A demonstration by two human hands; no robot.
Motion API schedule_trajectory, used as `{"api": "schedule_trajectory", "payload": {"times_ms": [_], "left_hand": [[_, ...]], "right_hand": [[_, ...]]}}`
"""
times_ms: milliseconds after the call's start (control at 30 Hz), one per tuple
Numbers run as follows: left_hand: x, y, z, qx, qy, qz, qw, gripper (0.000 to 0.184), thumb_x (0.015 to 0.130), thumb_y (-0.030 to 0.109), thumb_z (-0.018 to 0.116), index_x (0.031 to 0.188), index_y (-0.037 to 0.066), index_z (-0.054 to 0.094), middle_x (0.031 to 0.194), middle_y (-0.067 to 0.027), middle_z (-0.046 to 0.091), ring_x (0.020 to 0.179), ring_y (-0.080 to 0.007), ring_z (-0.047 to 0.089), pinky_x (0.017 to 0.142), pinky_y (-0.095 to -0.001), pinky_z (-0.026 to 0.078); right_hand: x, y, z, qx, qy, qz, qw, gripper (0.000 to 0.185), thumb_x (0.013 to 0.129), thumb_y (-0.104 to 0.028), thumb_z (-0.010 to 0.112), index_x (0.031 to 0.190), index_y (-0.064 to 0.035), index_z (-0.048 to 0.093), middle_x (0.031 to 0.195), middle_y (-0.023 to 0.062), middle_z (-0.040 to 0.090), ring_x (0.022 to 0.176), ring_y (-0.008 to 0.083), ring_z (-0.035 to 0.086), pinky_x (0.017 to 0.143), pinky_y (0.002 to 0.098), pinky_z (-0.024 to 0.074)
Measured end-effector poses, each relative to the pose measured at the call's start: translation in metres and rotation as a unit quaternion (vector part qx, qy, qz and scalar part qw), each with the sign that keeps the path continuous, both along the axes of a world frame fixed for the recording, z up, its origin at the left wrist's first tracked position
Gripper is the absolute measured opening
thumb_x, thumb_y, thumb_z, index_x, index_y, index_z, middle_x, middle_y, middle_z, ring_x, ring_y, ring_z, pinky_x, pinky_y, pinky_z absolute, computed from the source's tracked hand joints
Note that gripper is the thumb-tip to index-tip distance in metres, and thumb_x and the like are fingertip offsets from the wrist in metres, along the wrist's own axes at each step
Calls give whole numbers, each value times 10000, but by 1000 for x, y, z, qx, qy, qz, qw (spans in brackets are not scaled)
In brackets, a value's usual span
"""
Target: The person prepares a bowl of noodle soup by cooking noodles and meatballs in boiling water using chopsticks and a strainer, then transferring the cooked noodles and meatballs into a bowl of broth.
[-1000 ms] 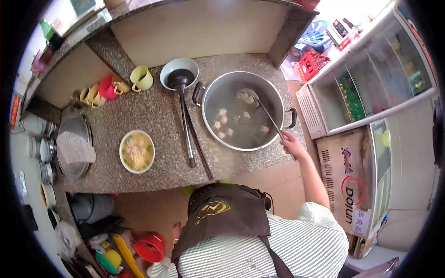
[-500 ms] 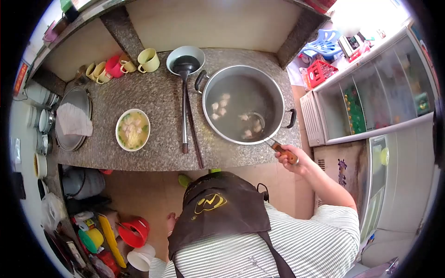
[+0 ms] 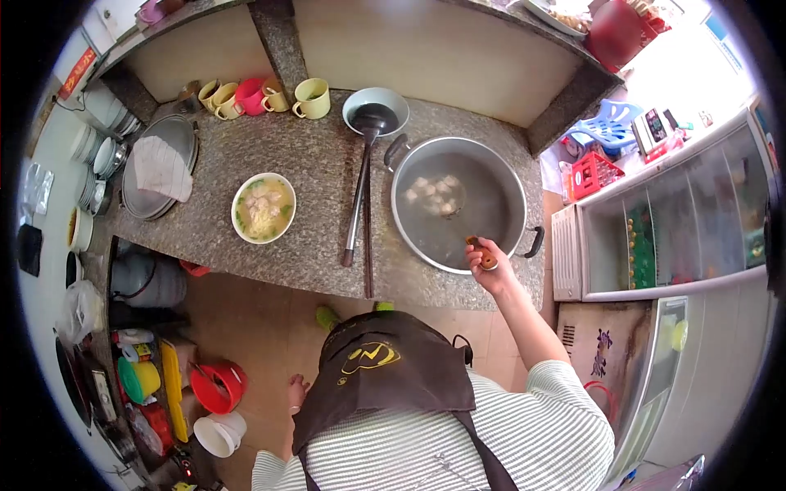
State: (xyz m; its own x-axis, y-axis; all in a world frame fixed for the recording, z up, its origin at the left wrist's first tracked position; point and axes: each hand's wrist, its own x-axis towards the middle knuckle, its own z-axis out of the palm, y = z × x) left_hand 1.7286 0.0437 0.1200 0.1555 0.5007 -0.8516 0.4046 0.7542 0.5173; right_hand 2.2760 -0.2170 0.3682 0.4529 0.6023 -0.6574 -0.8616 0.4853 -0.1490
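My right hand [image 3: 489,266] is closed round the wooden handle of a skimmer [image 3: 485,254] above the near rim of a large metal pot [image 3: 514,192]. The skimmer's head sits in the cloudy liquid, hard to make out, around a cluster of pale dumplings or meatballs [image 3: 434,195]. Down by my left side, below the counter edge, hangs my left hand [image 3: 297,393], holding nothing, with its fingers loosely apart. A white bowl [image 3: 260,242] of noodle soup with pale pieces and greens stands on the counter left of the pot.
Between bowl and pot lie a black ladle [image 3: 358,209] and long chopsticks [image 3: 368,245], the ladle's head in a pale basin [image 3: 399,105]. Cups [image 3: 312,99] line the back wall. At left is a round lid [image 3: 155,204] with a cloth. A glass-fronted fridge [image 3: 655,221] stands right.
My right hand has moved forward and left over the pot's near rim. The scattered pale pieces are now gathered in one cluster near the pot's middle. The camera view has shifted.
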Motion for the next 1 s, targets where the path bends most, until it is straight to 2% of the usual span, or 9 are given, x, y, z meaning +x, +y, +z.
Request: {"api": "schedule_trajectory", "payload": {"times_ms": [100,167,300,400,533,733,800,867,1000], "left_hand": [[7,2,5,18,30,19,999,269,842,156,550,1086,44,530,989,-65,565,749,-219,580,646,-329,502],[11,10,16,20,-2,-102,995,282,845,163,557,1104,56,524,993,-62,570,752,-224,579,643,-331,499],[43,3,54,54,70,-111,990,286,852,174,564,1110,62,512,955,-51,571,746,-220,576,634,-319,490],[50,7,55,52,66,-127,988,259,861,186,556,1090,73,509,912,-34,565,722,-195,568,574,-302,472],[64,14,61,44,74,-119,989,223,865,201,552,1067,116,508,881,-1,560,691,-153,556,489,-284,432],[77,26,42,57,52,-149,986,207,864,211,556,1047,126,510,867,12,561,668,-142,552,489,-276,423],[86,30,38,59,50,-169,982,207,864,214,558,1045,124,512,868,12,560,664,-142,551,493,-277,422],[93,33,35,59,32,-185,981,205,859,211,562,1038,123,517,858,12,558,664,-140,548,496,-280,418],[108,46,40,61,2,-214,975,200,852,205,568,1028,121,526,844,13,554,664,-136,544,500,-284,413]], "right_hand": [[-4,10,-11,-97,-80,64,990,165,893,-201,470,935,-43,444,783,70,521,592,127,483,491,220,418],[-12,15,-8,-183,-152,116,964,152,904,-226,446,910,-75,440,777,48,523,574,122,476,475,230,398],[-25,9,-10,-145,-154,97,973,143,903,-221,446,923,-80,436,771,47,525,565,118,466,471,229,396],[-36,-3,-12,50,-68,17,996,169,906,-193,441,1005,-63,399,825,66,485,560,96,433,448,198,389],[-57,-20,-1,138,-31,-27,990,231,908,-196,448,1043,-27,366,851,70,459,565,83,423,441,178,398],[-87,-49,16,125,-34,-41,991,313,902,-188,436,1147,-10,355,843,66,432,518,66,406,401,175,408],[-95,-55,29,107,-67,-33,991,221,906,-209,439,961,-2,385,790,36,422,508,54,393,385,162,381],[-102,-64,35,95,-80,-33,992,212,901,-209,447,991,-27,385,800,40,423,506,59,394,380,170,376],[-118,-74,66,-38,-211,12,977,247,883,-209,477,1077,-80,395,813,48,430,504,72,396,381,180,359]]}}
